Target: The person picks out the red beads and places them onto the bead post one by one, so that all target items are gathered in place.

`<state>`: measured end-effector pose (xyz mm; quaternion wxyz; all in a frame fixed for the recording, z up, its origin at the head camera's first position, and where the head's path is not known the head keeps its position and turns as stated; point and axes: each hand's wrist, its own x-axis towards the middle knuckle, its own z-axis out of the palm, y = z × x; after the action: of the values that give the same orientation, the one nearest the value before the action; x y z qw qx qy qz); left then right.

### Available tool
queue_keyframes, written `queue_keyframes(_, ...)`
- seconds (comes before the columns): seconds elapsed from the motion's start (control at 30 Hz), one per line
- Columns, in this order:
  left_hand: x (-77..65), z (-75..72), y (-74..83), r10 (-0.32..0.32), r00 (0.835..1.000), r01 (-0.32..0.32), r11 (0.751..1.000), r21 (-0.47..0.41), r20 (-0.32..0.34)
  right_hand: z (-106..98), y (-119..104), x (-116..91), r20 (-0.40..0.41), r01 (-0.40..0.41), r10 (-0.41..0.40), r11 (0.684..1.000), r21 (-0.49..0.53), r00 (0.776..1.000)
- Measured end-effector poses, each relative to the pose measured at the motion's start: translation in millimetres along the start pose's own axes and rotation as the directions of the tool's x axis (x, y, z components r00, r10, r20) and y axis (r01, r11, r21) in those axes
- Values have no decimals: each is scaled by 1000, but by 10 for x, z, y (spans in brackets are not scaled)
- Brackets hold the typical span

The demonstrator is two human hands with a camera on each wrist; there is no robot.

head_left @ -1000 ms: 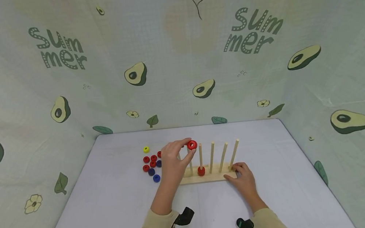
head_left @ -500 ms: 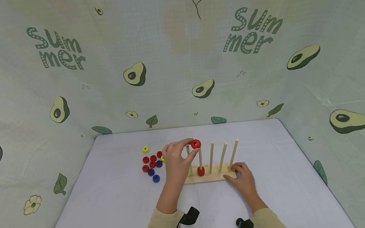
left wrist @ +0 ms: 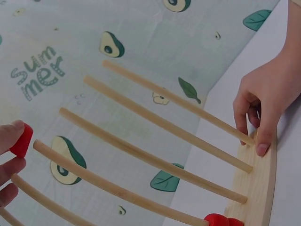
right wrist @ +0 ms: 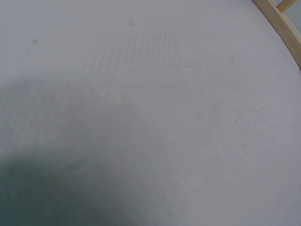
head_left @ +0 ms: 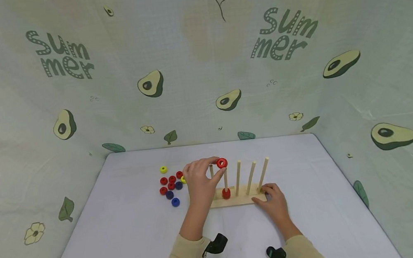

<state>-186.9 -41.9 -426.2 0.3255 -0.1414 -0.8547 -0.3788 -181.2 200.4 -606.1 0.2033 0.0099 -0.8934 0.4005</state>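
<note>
Currently left hand (head_left: 200,182) pinches red ring (head_left: 222,163) near peg (head_left: 225,181) tip, seated rings (head_left: 226,193) below; right hand (head_left: 275,204) grips stand (head_left: 236,201), right edge.

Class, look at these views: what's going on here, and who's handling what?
A person's left hand pinches a red bead by the tip of a peg that has red beads at its foot. The held bead is not down on the peg. The right hand grips the right end of the wooden base. Loose red, blue and yellow beads lie on the table to the left.
</note>
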Motion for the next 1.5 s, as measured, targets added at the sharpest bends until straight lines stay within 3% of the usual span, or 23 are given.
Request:
queue_keyframes(0.63,-32,70,3,-18,1000,19,998,62,-7,8,25,5,-8,4,-4,1000,4,1000)
queue_keyframes(1.07,-18,62,3,-10,1000,10,997,76,3,22,12,8,-48,61,-62,998,-15,997)
queue_keyframes(1.3,25,19,36,-51,996,42,992,118,71,4,-8,10,-13,16,-16,1000,-1,1000)
queue_keyframes(1.5,78,-30,54,-48,991,31,989,145,121,2,-3,9,6,-12,12,1000,-2,1000)
